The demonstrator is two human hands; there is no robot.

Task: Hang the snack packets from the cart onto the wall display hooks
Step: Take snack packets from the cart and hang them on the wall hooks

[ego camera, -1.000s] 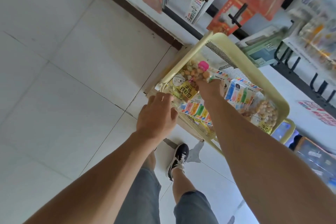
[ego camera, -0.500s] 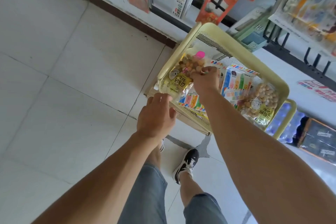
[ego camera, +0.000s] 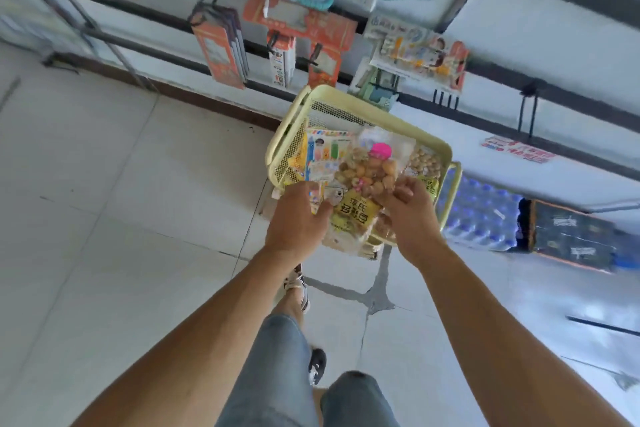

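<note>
Now lifted clear, our crinkly clear snack packet [ego camera: 360, 184] rides above the yellow mesh cart [ego camera: 346, 104].
Our left hand [ego camera: 298, 218] and right hand [ego camera: 412, 215] pinch its lower corners, fingers curled tight.

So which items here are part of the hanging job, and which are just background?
Part of the job:
- snack packet, held by the left hand and right hand
- yellow cart
- packets in the cart
- wall hooks

Background:
- orange boxes hanging on the wall
- pack of water bottles
- dark carton
</note>
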